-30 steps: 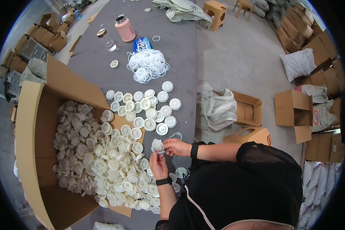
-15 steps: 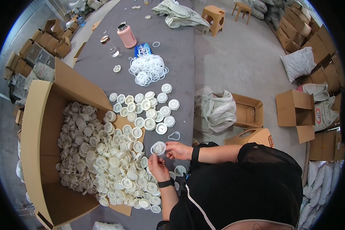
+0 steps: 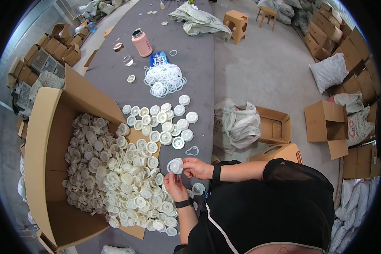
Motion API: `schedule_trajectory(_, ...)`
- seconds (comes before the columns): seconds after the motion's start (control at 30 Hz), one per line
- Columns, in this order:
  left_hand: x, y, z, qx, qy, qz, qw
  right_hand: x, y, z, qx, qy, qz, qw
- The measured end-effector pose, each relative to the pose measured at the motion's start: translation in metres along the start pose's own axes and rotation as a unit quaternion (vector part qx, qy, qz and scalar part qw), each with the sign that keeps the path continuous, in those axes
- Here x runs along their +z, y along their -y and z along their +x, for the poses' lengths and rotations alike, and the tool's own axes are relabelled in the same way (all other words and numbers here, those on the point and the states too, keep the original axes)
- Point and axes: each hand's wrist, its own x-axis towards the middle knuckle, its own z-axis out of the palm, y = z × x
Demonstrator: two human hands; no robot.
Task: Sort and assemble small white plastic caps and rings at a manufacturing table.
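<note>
Both my hands hold one round white plastic cap (image 3: 174,165) between them, above the table's near edge. A pale ring appears to sit around the cap. My left hand (image 3: 175,187) pinches it from below. My right hand (image 3: 197,168) grips its right side with closed fingertips. Beside my hands, a large heap of white caps (image 3: 133,190) spills out of a cardboard box (image 3: 39,165). Another group of caps (image 3: 165,138) lies farther up the table. Beyond them is a pile of thin white rings (image 3: 165,78). A single bent ring (image 3: 192,150) lies near my right hand.
A pink bottle (image 3: 142,43), a clear bottle (image 3: 123,55) and a blue packet (image 3: 158,58) stand or lie farther along the grey table (image 3: 110,80). To the right, a white sack (image 3: 241,127), an open carton (image 3: 275,122) and stools (image 3: 236,25) are on the floor.
My hands stay at nearly the same spot, with the cap turned slightly between the fingers. The view has shifted a little.
</note>
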Motion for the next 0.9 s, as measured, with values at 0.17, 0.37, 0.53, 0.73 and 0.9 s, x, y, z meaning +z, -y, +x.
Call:
schedule_trajectory(0.17, -0.016, 0.007, 0.011, -0.086, 0.070, -0.102, 0.989, 0.009, 0.001, -0.005, -0.046, -0.019, -0.019, 0.999)
schedule_trajectory(0.37, 0.006, -0.005, -0.003, -0.105, 0.092, -0.171, 0.975, 0.012, 0.000, -0.001, -0.063, -0.006, 0.032, 0.997)
schedule_trajectory(0.53, 0.010, -0.008, -0.002, -0.050, 0.073, -0.124, 0.988, 0.020, 0.005, -0.004, -0.067, 0.042, -0.035, 0.996)
schedule_trajectory(0.73, 0.006, -0.017, 0.014, -0.059, 0.151, 0.063, 0.985, 0.004, 0.015, 0.010, 0.067, 0.080, -0.090, 0.990)
schedule_trajectory(0.9, -0.021, -0.007, 0.064, 0.105, 0.134, 0.417, 0.893, -0.010, 0.027, 0.034, 0.012, -0.057, -0.212, 0.975)
